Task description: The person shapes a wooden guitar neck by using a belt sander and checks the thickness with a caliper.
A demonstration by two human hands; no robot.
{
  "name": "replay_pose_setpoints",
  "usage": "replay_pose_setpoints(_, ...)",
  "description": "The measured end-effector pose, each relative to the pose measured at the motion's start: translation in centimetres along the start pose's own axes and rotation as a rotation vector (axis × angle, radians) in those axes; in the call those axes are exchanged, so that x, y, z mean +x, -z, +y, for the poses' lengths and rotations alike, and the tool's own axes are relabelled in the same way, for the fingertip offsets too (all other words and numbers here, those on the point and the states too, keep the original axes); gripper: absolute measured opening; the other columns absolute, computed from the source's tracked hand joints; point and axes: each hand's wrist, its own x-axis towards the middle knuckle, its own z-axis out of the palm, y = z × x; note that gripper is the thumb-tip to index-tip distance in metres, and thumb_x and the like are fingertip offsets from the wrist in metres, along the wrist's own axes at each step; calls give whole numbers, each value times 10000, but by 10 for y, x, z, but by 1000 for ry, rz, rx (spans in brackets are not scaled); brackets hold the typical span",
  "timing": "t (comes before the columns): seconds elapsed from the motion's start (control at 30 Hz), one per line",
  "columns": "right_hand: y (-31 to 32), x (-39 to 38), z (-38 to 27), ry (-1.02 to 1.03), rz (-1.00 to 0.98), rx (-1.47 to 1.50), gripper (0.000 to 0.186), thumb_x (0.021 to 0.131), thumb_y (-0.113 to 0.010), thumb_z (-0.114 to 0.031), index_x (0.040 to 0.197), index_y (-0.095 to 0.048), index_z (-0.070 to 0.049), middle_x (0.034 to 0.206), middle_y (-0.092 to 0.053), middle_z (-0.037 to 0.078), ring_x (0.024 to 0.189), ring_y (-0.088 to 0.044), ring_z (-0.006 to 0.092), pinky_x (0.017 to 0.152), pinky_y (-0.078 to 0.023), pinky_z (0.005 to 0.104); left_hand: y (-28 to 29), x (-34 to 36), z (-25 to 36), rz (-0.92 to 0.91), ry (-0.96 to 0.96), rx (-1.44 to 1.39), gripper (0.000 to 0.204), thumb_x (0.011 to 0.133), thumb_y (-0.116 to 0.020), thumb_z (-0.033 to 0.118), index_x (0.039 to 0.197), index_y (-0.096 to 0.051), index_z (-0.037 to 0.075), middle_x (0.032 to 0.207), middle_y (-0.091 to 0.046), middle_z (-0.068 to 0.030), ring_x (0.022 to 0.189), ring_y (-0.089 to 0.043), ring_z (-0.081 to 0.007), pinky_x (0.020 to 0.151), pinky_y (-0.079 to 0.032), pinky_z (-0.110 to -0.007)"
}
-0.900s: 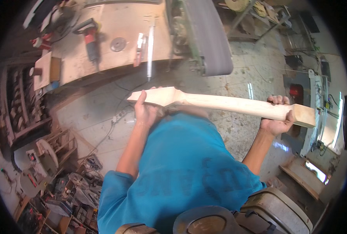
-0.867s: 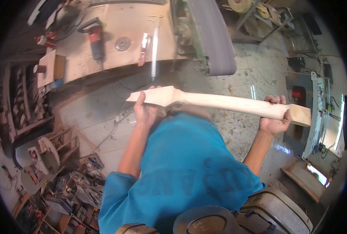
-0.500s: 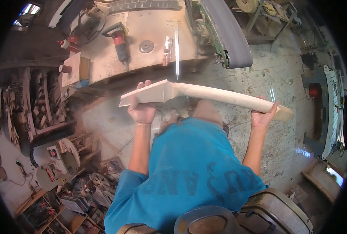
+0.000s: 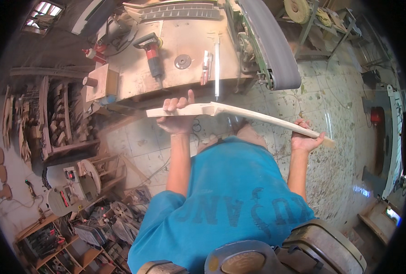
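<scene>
I hold a long, pale wooden piece [image 4: 248, 116], wide and flat at its left end and slim toward the right, level in front of my chest. My left hand [image 4: 178, 116] grips the wide flat end, thumb up. At the thin right end my right hand [image 4: 305, 138] is closed around the wood. The piece is turned edge-on toward me. Just beyond it stands a belt sander with a long grey belt [image 4: 271, 43].
A dusty workbench [image 4: 175, 77] lies ahead with a red power tool [image 4: 152, 57], a metal disc [image 4: 183, 61] and a long metal strip [image 4: 217, 64]. Shelves of wooden parts [image 4: 52, 118] stand left. Machines [image 4: 385, 137] stand right on the tiled floor [image 4: 326, 105].
The wooden piece has been rotated from its broad face to edge-on and raised toward the bench. My view has shifted so the bench and sander sit lower in the picture.
</scene>
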Motion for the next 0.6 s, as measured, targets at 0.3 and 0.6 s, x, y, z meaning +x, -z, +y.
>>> replay_pose_setpoints(0.3, 7, 33, 5, -59, 93, -2, 658, 890, -488, -599, 1016, -374, 36, 778, -393, 104, 623, -443, 225, 983, -474, 520, -4, 8, -7, 49, -3, 62, 237, 685, -770, 211, 904, -709, 143, 912, -714, -4, 976, -635, -210, 1267, -91, -475)
replay_pose_setpoints(0.6, 10, 5, 74, -126, 334, -38, 693, 896, -409, -645, 952, -346, 42, 713, -458, 162, 720, -576, 353, 1000, -493, 631, 15, -86, -35, 772, 465, 645, 985, 837, -580, 728, 1556, -264, 134, 1553, -354, -171, 1435, -339, -332, 1143, -308, -524)
